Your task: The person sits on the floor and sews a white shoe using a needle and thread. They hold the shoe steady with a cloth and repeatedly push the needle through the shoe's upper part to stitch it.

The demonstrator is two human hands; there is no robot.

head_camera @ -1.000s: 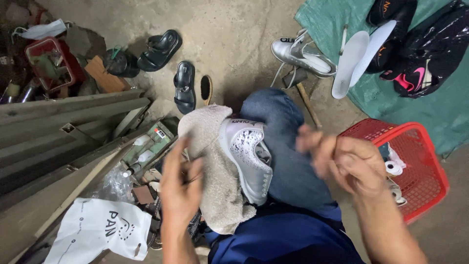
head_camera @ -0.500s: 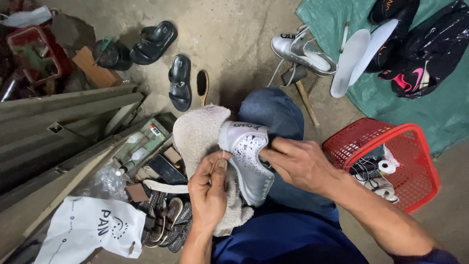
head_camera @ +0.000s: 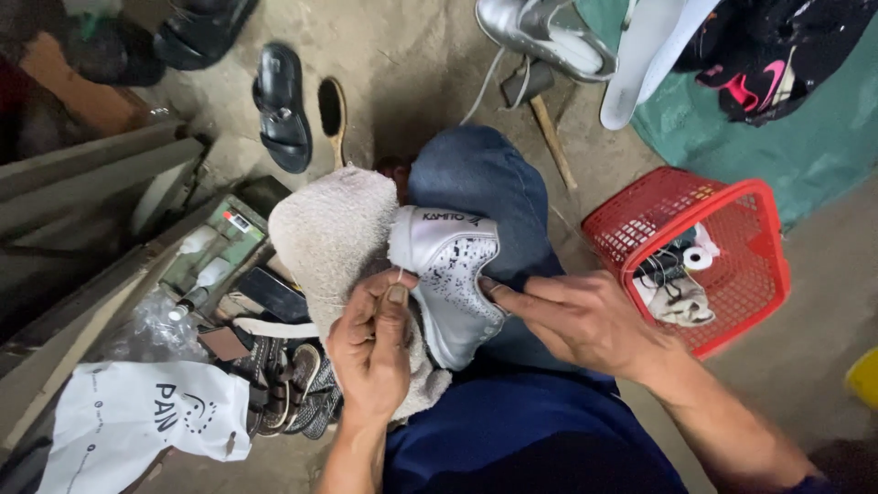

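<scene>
Resting on a towel (head_camera: 334, 229) across the knee, the silver shoe (head_camera: 448, 279) is mid-stitching. Left hand (head_camera: 373, 348) pinches what appears to be a thread or needle at the shoe's edge; right hand (head_camera: 581, 320) grips the opposite side. Next move calls for a steady, taut pull.

Lying underfoot, a bare grey concrete floor (head_camera: 412, 64), dusty and scuffed. Covering the far right corner, a green tarp (head_camera: 805, 146). Leaning along the left, grey metal bars (head_camera: 82, 183). Sitting on the floor to the right, a red plastic basket (head_camera: 759, 238). Resting far left, a black sandal (head_camera: 282, 110) just beside a wooden brush (head_camera: 333, 114). Lying near left, a white bag (head_camera: 137, 421). Falling evenly, soft dim light.
</scene>
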